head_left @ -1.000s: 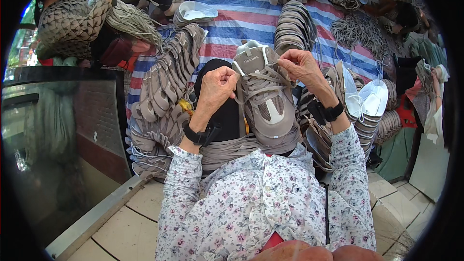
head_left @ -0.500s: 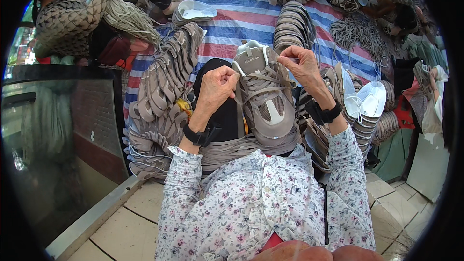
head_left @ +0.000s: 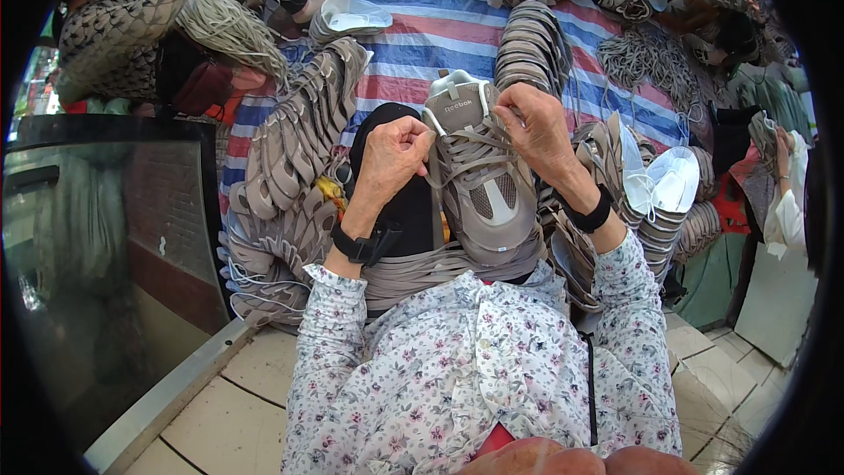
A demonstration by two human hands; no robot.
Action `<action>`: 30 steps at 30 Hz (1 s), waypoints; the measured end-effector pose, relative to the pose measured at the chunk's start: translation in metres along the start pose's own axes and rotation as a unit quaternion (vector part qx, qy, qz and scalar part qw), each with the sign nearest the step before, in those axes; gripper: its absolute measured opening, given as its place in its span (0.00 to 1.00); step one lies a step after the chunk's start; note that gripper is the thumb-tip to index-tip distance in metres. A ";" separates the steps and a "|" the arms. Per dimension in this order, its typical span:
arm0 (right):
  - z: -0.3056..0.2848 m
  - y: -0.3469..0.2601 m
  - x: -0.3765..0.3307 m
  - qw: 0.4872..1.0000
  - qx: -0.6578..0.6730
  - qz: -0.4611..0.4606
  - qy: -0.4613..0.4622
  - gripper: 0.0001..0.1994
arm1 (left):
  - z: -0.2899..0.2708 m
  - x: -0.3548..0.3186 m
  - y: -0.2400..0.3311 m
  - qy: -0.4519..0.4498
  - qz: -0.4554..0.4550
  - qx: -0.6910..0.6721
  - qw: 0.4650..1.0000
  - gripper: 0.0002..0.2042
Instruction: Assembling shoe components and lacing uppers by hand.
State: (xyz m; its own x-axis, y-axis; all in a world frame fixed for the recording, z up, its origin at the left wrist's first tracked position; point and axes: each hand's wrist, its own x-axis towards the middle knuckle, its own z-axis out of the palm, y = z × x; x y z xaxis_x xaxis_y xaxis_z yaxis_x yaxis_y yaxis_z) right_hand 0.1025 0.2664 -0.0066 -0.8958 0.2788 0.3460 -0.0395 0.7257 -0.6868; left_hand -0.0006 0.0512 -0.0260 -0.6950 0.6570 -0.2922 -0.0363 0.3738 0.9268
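Right now lower lacing looks done on the taupe shoe upper (head_left: 482,202) btwn L hand (head_left: 393,156), seemingly pinched on lace (head_left: 475,138), & R hand (head_left: 536,127), can't tell its grip, w/ top end prob. to go.

Head-worn fisheye view, directed steeply downward from above the wearer's floral shirt (head_left: 479,352), which fills the lower centre at close range; the left hand (head_left: 391,157) and right hand (head_left: 538,127) occupy mid-frame, and the striped sheet (head_left: 431,40) recedes toward the upper edge (straight lines bow near the rim)
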 end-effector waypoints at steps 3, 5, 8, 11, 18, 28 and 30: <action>0.007 0.001 -0.001 0.999 -0.003 -0.034 0.003 0.04 | -0.001 0.000 -0.001 -0.001 0.002 -0.001 1.000 0.09; 0.009 0.012 0.000 0.995 0.078 0.059 -0.024 0.04 | -0.001 0.000 0.001 -0.007 0.008 -0.011 1.000 0.09; 0.009 0.016 0.001 0.988 0.106 0.098 -0.058 0.02 | -0.002 -0.001 0.001 0.001 0.014 -0.037 0.999 0.08; -0.005 0.006 0.008 0.998 -0.014 0.017 -0.058 0.04 | -0.003 -0.001 0.000 -0.003 0.015 -0.039 0.999 0.08; 0.033 -0.003 0.030 0.981 0.028 -0.093 -0.166 0.02 | -0.001 0.000 -0.006 0.009 0.015 -0.048 0.999 0.08; 0.042 -0.013 0.056 0.932 0.034 0.030 -0.360 0.04 | 0.009 0.004 -0.004 0.039 0.021 0.030 0.999 0.09; 0.044 -0.010 0.050 0.943 -0.017 -0.042 -0.330 0.05 | 0.010 0.002 0.002 0.038 0.031 0.032 0.998 0.09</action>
State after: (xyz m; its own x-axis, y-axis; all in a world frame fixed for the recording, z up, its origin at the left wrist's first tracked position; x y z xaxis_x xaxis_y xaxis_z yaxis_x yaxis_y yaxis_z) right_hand 0.0384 0.2457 -0.0100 -0.9708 -0.2250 -0.0834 -0.1183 0.7512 -0.6494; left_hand 0.0048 0.0594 -0.0274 -0.7472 0.6296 -0.2127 0.0530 0.3756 0.9253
